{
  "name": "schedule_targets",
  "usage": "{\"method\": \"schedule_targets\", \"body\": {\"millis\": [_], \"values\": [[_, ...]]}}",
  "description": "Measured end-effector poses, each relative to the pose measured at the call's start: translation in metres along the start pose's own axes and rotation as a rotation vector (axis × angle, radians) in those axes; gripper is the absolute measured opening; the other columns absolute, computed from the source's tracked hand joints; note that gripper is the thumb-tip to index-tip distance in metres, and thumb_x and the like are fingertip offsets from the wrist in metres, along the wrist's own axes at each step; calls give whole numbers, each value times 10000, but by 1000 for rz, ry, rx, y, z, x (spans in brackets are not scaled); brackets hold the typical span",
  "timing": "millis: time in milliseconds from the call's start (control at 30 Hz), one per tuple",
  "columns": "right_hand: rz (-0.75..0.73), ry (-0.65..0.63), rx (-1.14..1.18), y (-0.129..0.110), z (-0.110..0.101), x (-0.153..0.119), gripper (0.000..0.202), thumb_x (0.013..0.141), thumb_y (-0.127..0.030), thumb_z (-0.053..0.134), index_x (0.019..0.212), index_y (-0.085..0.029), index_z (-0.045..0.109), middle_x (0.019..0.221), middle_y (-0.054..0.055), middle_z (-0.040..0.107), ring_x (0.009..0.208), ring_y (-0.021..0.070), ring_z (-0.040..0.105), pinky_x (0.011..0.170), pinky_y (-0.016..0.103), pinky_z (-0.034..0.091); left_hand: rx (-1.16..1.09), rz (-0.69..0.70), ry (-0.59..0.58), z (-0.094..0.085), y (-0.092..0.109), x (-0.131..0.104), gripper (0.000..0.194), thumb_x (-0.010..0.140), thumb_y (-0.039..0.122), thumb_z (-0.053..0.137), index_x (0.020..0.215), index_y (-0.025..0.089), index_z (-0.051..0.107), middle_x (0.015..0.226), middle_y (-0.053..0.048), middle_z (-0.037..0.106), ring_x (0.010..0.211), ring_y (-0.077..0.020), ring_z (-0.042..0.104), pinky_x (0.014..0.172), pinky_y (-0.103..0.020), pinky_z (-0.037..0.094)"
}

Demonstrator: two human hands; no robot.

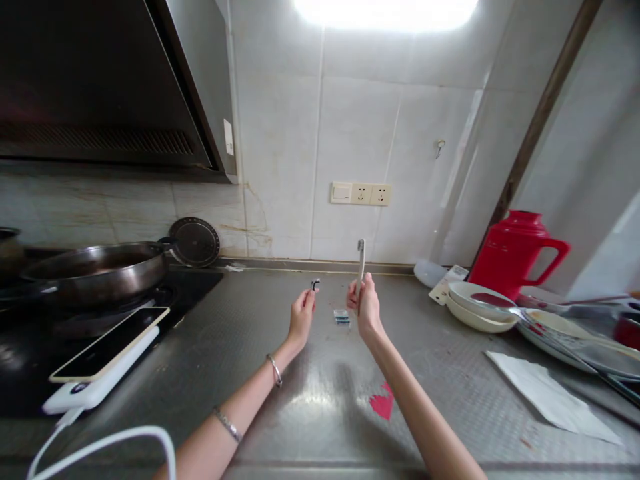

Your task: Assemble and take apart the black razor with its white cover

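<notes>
My right hand (367, 307) is closed around the handle of a toothbrush (361, 263), held upright with its grey bristles at the top. Between the fingertips of my left hand (303, 315) is a small dark curved piece with a shiny clear part (315, 285); its exact kind is too small to make out. Both hands are raised over the steel counter (280, 413), a short way apart. On the counter between them lies a small clear and bluish flat item (341, 317). A torn red patch (383, 402) shows beside my right forearm.
At left are a pan (100, 267) on the black stove, a phone (113, 343) and a white power bank (95, 380) with a cable. To the right stand a red thermos jug (510, 253), stacked bowls (480, 313), plates and a white paper sheet (550, 393).
</notes>
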State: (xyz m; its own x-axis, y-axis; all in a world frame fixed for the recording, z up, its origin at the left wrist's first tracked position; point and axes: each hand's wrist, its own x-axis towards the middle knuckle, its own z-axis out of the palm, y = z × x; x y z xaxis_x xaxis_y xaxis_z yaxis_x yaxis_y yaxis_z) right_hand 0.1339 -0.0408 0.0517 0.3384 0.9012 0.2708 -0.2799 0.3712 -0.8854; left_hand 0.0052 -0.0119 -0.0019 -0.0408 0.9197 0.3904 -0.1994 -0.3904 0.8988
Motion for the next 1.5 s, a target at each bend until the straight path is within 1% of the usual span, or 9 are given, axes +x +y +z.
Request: {"method": "schedule_targets", "body": {"millis": [100, 167, 267, 433, 667, 933, 1167, 1367, 1500], "values": [[-121, 37, -350, 18, -14, 25, 531, 794, -591, 351, 431, -204, 327, 406, -54, 270, 413, 80, 256, 432, 233, 205, -13, -45, -40, 0, -1, 0, 357, 749, 488, 576, 862, 150, 587, 533, 77, 334, 431, -49, 295, 388, -172, 211], [-117, 66, -506, 31, -23, 33, 518, 794, -570, 356, 423, -211, 310, 398, -51, 261, 420, 87, 254, 440, 242, 205, -70, -89, -60, 0, -2, -1, 350, 743, 484, 582, 873, 160, 548, 540, 83, 338, 416, -42, 289, 373, -162, 200], [-68, 76, -621, 47, -34, 34, 475, 789, -535, 361, 444, -217, 295, 405, -53, 249, 428, 92, 241, 440, 245, 196, -154, -151, -90, 1, -1, -1, 319, 744, 464, 586, 849, 185, 474, 539, 91, 350, 394, -35, 272, 349, -148, 174], [-63, 56, -672, 63, -37, 24, 452, 788, -518, 356, 458, -212, 307, 430, -50, 252, 444, 94, 250, 451, 240, 200, -224, -204, -164, 3, 0, -4, 304, 748, 456, 578, 799, 189, 443, 518, 97, 329, 370, -28, 234, 326, -139, 131], [-95, 23, -651, 77, -34, 20, 449, 794, -510, 343, 461, -211, 311, 440, -43, 271, 445, 94, 262, 453, 236, 207, -260, -257, -251, 6, -3, -9, 308, 743, 459, 582, 794, 174, 478, 530, 80, 397, 352, -19, 253, 316, -142, 141], [-130, 70, -622, 72, -34, 17, 437, 792, -525, 334, 485, -219, 276, 449, -47, 252, 446, 92, 237, 449, 235, 196, -282, -269, -211, 6, -4, -10, 306, 733, 453, 593, 781, 167, 493, 539, 77, 411, 336, -12, 266, 303, -145, 144], [-162, 92, -758, 80, -41, 20, 454, 786, -538, 332, 469, -216, 283, 442, -39, 265, 437, 95, 256, 442, 231, 183, -404, -279, -223, 6, -2, -9, 296, 740, 442, 584, 764, 162, 491, 515, 77, 396, 329, -17, 271, 300, -146, 159], [-221, 140, -890, 72, -34, 14, 500, 823, -529, 286, 448, -202, 339, 427, -19, 358, 428, 104, 328, 432, 222, 201, -435, -346, -259, 9, -5, -14, 299, 745, 442, 580, 758, 156, 492, 494, 78, 379, 321, -20, 264, 295, -149, 154], [-237, 141, -1018, 74, -37, 12, 530, 831, -533, 277, 432, -197, 370, 429, -4, 429, 433, 114, 357, 441, 224, 209, -504, -376, -253, 9, -1, -16, 301, 762, 447, 563, 751, 159, 476, 484, 91, 320, 320, -22, 228, 296, -152, 152]]}}
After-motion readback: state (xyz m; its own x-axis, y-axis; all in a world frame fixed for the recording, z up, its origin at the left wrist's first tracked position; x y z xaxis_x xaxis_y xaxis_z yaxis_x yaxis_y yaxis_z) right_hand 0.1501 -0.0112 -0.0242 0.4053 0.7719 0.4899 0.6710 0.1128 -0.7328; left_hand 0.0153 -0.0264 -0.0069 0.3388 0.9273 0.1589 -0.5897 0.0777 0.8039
